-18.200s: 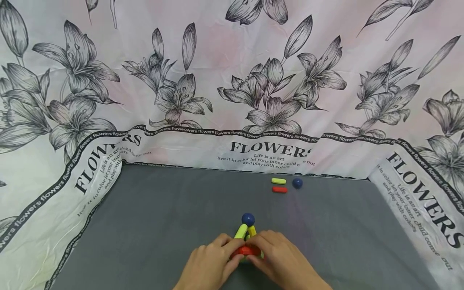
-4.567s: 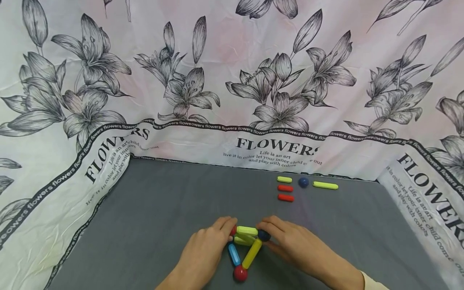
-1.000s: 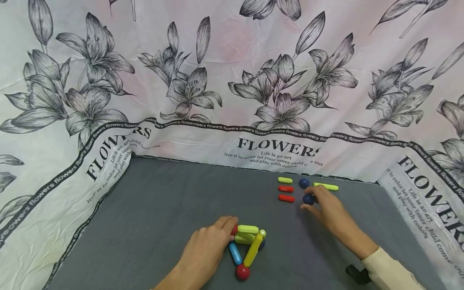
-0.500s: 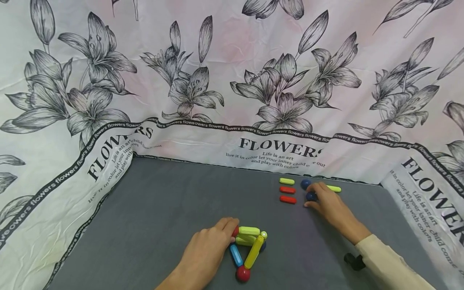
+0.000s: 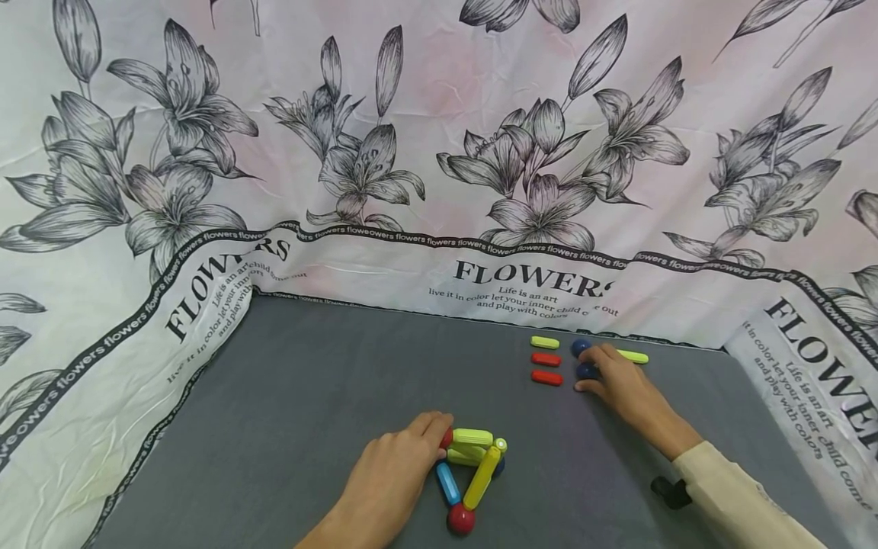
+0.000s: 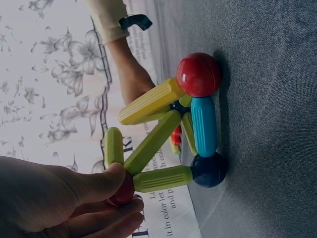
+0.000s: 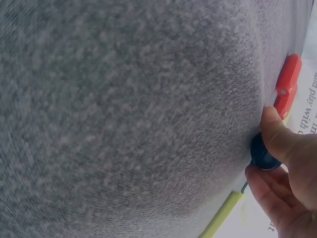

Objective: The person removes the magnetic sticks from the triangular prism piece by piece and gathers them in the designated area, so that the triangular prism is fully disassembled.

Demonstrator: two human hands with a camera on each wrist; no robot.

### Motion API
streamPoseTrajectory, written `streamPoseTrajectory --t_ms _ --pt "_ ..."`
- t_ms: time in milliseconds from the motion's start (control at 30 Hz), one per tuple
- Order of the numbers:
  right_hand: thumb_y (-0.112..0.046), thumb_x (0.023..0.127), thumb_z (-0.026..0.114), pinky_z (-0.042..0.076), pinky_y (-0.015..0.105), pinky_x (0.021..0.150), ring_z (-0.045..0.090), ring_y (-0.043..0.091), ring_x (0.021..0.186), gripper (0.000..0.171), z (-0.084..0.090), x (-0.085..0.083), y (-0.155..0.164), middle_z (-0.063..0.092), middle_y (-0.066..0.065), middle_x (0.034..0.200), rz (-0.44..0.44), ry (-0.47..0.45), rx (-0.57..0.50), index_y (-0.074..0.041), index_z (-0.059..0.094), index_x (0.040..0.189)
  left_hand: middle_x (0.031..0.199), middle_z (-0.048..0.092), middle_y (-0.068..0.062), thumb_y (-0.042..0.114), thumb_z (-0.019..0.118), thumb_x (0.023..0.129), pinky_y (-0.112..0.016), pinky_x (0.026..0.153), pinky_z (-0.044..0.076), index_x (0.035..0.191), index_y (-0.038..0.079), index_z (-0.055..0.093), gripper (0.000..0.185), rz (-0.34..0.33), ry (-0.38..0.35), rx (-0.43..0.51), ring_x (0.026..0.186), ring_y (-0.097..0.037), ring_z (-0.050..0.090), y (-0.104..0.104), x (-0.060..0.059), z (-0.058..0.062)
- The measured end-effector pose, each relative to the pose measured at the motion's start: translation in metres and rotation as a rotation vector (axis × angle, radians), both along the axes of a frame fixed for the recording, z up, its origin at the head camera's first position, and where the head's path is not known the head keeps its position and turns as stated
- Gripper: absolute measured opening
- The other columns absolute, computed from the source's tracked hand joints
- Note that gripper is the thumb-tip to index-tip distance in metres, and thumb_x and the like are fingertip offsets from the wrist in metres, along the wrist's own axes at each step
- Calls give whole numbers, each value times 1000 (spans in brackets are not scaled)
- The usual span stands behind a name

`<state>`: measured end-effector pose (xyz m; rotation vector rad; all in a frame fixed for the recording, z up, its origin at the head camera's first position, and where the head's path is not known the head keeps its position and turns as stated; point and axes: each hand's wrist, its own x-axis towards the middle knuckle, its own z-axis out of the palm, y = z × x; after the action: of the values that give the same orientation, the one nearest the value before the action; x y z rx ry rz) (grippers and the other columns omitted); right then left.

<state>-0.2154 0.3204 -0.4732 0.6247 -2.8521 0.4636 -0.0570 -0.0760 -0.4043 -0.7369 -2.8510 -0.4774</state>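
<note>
Some dismantling, seemingly: left fingers pinch the frame's red ball, right fingers a blue ball, next for release by the table's far edge.

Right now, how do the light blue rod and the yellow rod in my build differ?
The light blue rod is shorter than the yellow rod. The light blue rod lies near the table; the yellow rod slopes upward. The light blue rod links a red ball and a dark blue ball; the yellow rod's upper end holds no ball. Both are ridged and meet at that red ball.
</note>
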Motion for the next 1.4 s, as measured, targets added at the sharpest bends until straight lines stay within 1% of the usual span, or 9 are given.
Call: streamPoseTrajectory --t_ms 267,400,567,667,733,833,1033,1233,1400 --pt "-20 86 90 59 51 76 69 29 97 44 9 4 0 64 12 112 -28 -30 59 -5 69 122 129 68 -4 22 74 101 -31 65 61 133 8 68 35 -7 17 5 84 -17 75 0 -1 2" --pt "-22 87 90 58 48 70 70 27 93 44 20 11 -9 66 11 115 -15 12 80 -6 70 123 128 69 -4 22 75 100 -31 65 61 132 9 68 35 -7 28 1 83 -17 74 0 -1 3" --pt "-18 85 91 58 43 71 69 23 88 42 44 35 -44 68 8 111 99 175 73 -7 71 121 127 69 -4 22 75 100 -31 65 61 131 8 69 35 -8 28 0 83 -17 74 1 -1 2" --pt "-17 84 91 58 44 79 69 22 95 41 60 53 -72 70 4 112 199 253 57 -9 71 118 127 69 -3 22 75 100 -30 64 60 131 8 69 34 -4 17 1 82 -16 74 1 -2 2" --pt "-19 84 91 58 44 83 69 20 99 40 68 67 -91 70 1 113 256 267 36 -12 71 118 128 69 -3 22 75 100 -30 64 60 131 8 69 34 -2 4 -2 82 -16 74 1 -2 3" --pt "-25 89 87 58 43 88 68 16 106 37 76 85 -113 70 -4 117 323 239 4 -16 71 121 128 69 -3 23 74 101 -30 64 60 131 8 69 34 -4 -8 -10 82 -15 74 1 -3 3" --pt "-33 93 84 58 37 88 67 9 106 35 76 104 -144 68 -11 117 406 199 -23 -23 70 122 127 69 -3 23 76 99 -29 62 59 129 9 69 34 -11 13 -7 82 -16 74 0 -3 2" --pt "-36 94 84 58 34 87 66 9 104 32 68 110 -159 68 -12 116 461 176 -41 -23 71 121 125 70 -3 23 77 98 -27 60 58 128 9 69 34 -23 -5 -1 79 -14 73 0 -3 3" --pt "-32 90 88 57 32 83 64 7 97 35 64 111 -170 68 -13 110 481 162 -30 -22 72 119 123 69 -2 23 76 98 -26 59 57 128 10 68 33 -18 -21 7 77 -13 71 0 -2 4"
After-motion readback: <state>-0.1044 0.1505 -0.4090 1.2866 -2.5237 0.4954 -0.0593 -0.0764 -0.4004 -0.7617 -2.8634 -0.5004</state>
